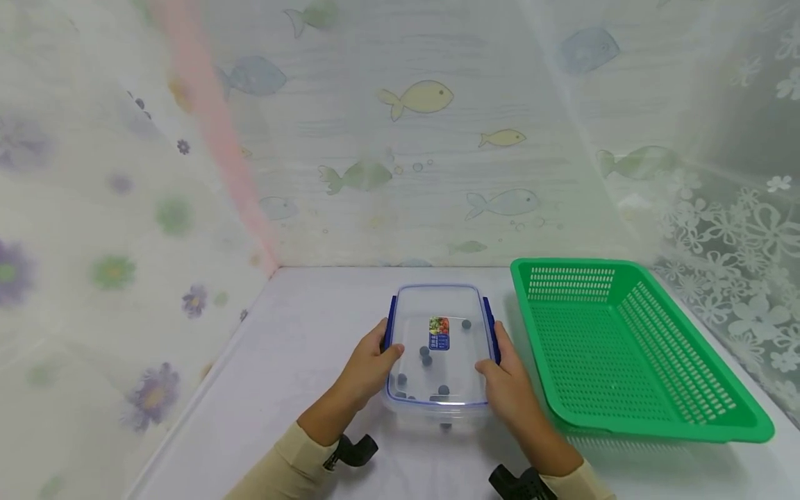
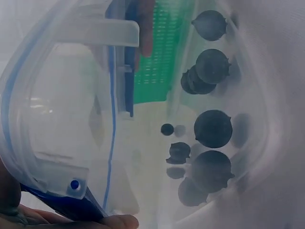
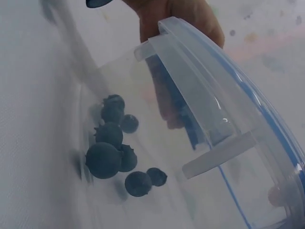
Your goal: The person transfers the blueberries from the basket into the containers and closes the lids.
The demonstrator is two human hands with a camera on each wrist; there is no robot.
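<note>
A clear plastic food container (image 1: pixel 459 417) stands on the white table in the head view, with a clear lid (image 1: pixel 459 368) on top. Blue clips (image 1: pixel 492 326) run along its two long sides, and a colourful label (image 1: pixel 439 333) is in the middle of the lid. My left hand (image 1: pixel 369 364) grips the left side, thumb over the lid's edge. On the opposite side my right hand (image 1: pixel 509 385) holds on in the same way. Several dark blueberries (image 2: pixel 213 129) lie loose on the container's floor. In the right wrist view the blueberries (image 3: pixel 103 160) bunch near one wall.
A green plastic basket (image 1: pixel 600 354) with slotted walls stands to the right, close by my right hand. Behind the white table (image 1: pixel 294 333) hangs a curtain (image 1: pixel 375 229) with printed fish. Flower-patterned sheets (image 1: pixel 194 298) hang at the sides.
</note>
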